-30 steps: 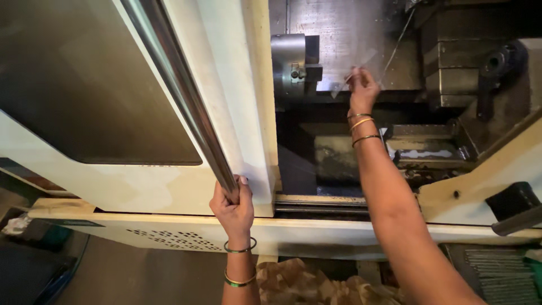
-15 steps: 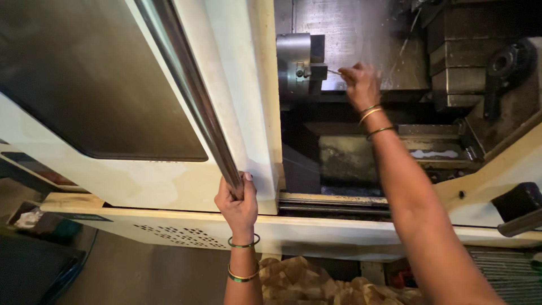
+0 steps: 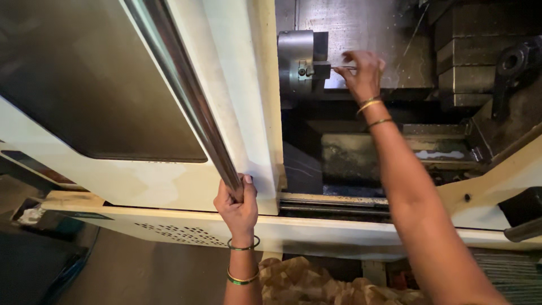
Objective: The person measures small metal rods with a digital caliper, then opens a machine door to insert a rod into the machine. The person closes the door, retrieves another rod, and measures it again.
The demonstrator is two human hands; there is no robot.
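Left hand grip wraps tight round the door bar's lower end, on the cream door. Keep that hold firm so the door stays put. Right hand pinches a thin rod at the chuck, inside the machine; feed it straight, fingers clear of the chuck. Rod: slim, pale metal, level, tip touching the chuck face, mostly hidden by fingers.

Left hand raised with fingers curled shut; right hand outstretched, fingers pinched together.
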